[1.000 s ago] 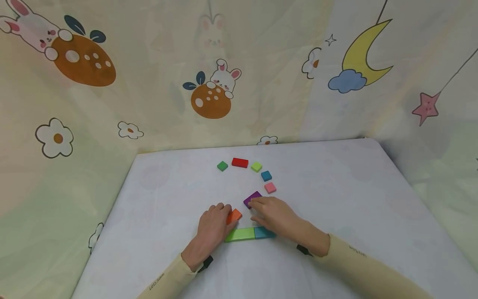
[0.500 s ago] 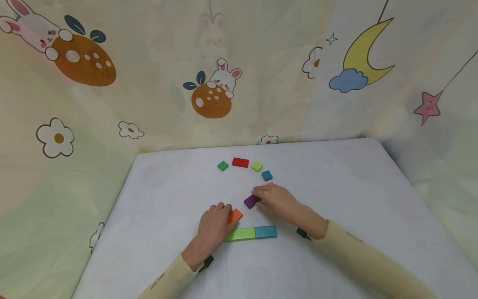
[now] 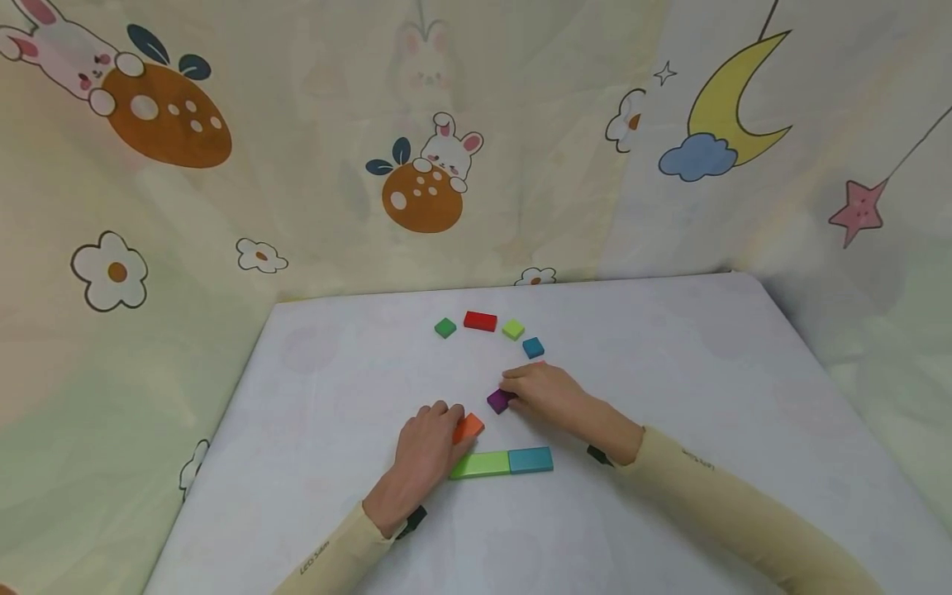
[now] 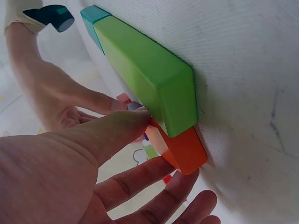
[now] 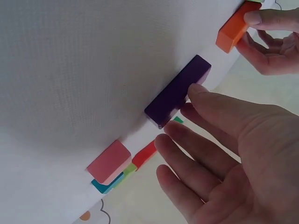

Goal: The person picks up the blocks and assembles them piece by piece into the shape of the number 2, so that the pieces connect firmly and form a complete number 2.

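In the head view my left hand [image 3: 424, 450] pinches an orange block [image 3: 468, 428] between thumb and fingers, low on the white table. The left wrist view shows that orange block [image 4: 184, 149] against the end of a light green bar [image 4: 140, 65]. My right hand [image 3: 554, 397] is at a purple block [image 3: 499, 402], thumb on one long side and forefinger on the other. In the right wrist view the purple block [image 5: 177, 91] lies on the cloth, its remaining fingers spread. A pink block [image 5: 110, 163] sits beyond its far end, mostly hidden under the hand in the head view.
A light green bar [image 3: 479, 464] and a blue bar [image 3: 531, 459] lie end to end nearest the body. Farther back, a green block [image 3: 445, 328], a red block [image 3: 480, 321], a lime block [image 3: 513, 330] and a small blue block [image 3: 533, 347] form an arc.
My right hand has moved away from the blue bar, uncovering it, and now covers most of the pink block with its thumb brought up to the purple block. The left hand stays on the orange block.
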`<state>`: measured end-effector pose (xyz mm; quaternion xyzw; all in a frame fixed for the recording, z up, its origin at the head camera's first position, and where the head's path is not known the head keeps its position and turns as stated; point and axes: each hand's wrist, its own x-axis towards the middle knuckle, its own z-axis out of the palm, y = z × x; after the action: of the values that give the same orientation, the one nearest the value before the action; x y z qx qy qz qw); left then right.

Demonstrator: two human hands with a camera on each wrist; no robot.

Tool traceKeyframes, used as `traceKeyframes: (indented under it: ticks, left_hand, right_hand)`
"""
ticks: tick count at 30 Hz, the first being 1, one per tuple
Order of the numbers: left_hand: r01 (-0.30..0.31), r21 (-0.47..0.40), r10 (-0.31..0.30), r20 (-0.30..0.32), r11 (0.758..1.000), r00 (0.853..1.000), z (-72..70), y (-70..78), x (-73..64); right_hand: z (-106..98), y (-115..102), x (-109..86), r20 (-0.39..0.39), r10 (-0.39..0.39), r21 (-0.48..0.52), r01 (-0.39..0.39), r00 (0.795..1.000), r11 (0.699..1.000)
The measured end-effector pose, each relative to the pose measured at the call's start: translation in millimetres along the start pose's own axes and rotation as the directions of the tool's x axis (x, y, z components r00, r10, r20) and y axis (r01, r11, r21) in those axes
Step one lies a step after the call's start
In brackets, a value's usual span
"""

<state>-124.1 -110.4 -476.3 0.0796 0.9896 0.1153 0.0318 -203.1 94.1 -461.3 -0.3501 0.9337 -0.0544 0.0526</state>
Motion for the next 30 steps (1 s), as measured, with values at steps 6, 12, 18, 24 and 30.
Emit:
traceKeyframes:
  ticks: [6,12,18,24,30]
  left_hand:
    - [-0.007,-0.004,0.007,-0.004,1.0,1.0,0.3,-0.1,-0.4]
    - [-0.013,-0.012,0.013,-0.006,1.0,1.0,-0.7,-0.4,-0.5]
    - [-0.006,-0.017,0.006,-0.002,1.0,1.0,-1.3,0.1,-0.6]
    - [-0.005,-0.013,0.005,-0.001,1.0,1.0,-0.8,0.3,-0.6]
    - [-0.005,-0.014,0.005,0.002,1.0,1.0,-0.9,0.4,-0.5]
  right_hand:
    - [1.6,1.7,0.7,-0.019,-0.013,0.009,0.013,1.0,1.0]
    - [3.1,5.2,2.9,-0.024,-0.041,0.025,0.041,0.999,0.999]
    - [3.3,7.4,3.8,-0.022,-0.073,-0.001,0.073,0.997,0.997]
    - [3.7,7.2,3.7,-0.027,-0.081,0.002,0.081,0.996,0.997]
    - [5.6,4.7,5.1,-0.014,-0.08,0.011,0.081,0.997,0.997]
